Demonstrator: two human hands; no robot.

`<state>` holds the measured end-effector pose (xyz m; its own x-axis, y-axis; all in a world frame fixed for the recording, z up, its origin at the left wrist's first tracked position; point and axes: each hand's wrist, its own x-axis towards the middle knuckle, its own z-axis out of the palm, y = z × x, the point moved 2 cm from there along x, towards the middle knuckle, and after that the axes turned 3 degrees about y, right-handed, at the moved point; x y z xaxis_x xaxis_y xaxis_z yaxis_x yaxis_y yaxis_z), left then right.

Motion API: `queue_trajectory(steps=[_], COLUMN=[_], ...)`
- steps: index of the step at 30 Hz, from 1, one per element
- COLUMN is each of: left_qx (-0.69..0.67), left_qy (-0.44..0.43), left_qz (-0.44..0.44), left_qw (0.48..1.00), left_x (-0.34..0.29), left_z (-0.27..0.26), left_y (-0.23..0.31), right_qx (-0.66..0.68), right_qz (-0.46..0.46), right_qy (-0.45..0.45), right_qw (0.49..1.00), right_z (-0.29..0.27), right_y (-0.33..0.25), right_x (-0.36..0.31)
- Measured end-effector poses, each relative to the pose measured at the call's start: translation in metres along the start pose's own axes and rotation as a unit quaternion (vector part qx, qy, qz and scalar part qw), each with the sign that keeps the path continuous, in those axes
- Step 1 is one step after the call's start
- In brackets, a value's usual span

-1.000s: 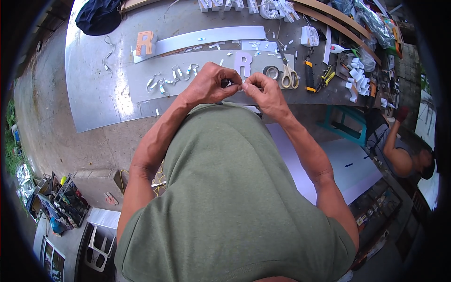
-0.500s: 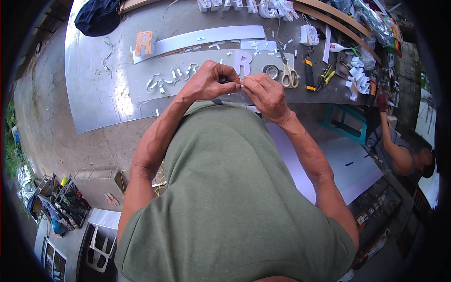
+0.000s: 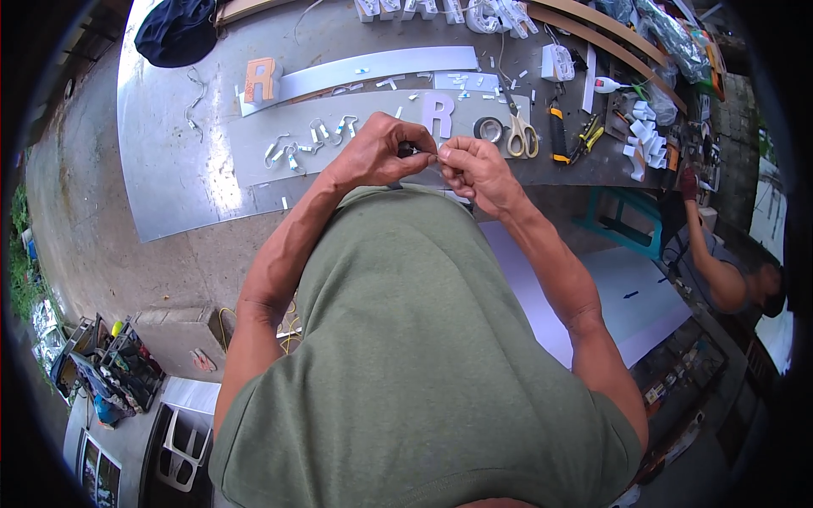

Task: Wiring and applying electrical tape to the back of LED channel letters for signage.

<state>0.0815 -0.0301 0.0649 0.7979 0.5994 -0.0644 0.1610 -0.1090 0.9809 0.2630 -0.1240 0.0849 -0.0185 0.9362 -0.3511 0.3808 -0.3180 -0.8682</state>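
Observation:
My left hand (image 3: 379,151) and my right hand (image 3: 474,167) meet in front of my chest, over the near edge of a grey workbench (image 3: 169,178). Both pinch a small part (image 3: 413,151) between the fingertips; its dark end shows by the left thumb, and its shape is too small to make out. Just beyond the hands a white letter shape (image 3: 439,114) lies on a long grey strip (image 3: 279,135), with several small bent white pieces (image 3: 292,152) scattered to its left.
An orange letter (image 3: 260,80) lies at the far left of the bench, a dark cap (image 3: 178,30) beyond it. A tape roll (image 3: 488,129), scissors (image 3: 520,134), a utility knife (image 3: 557,135) and pliers (image 3: 586,140) lie to the right. Another person (image 3: 728,271) works at the right.
The hands have drawn closer together and shifted slightly, fingertips working the small part. Nothing on the bench has moved.

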Motion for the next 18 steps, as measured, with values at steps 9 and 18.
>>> queue_trajectory(steps=[9,18], left_qx=[-0.094,-0.133], left_qy=[-0.016,-0.043], left_qz=[-0.096,-0.107], left_qw=[0.991,0.984], left_x=[0.001,0.001], left_z=[-0.005,-0.002], left_y=[-0.012,-0.019], right_qx=[-0.102,-0.251], right_qz=[-0.234,-0.402], right_qy=[0.083,0.120], right_qw=[0.963,0.873], right_z=[-0.002,-0.002], right_y=[-0.005,-0.002], right_x=[0.002,0.003])
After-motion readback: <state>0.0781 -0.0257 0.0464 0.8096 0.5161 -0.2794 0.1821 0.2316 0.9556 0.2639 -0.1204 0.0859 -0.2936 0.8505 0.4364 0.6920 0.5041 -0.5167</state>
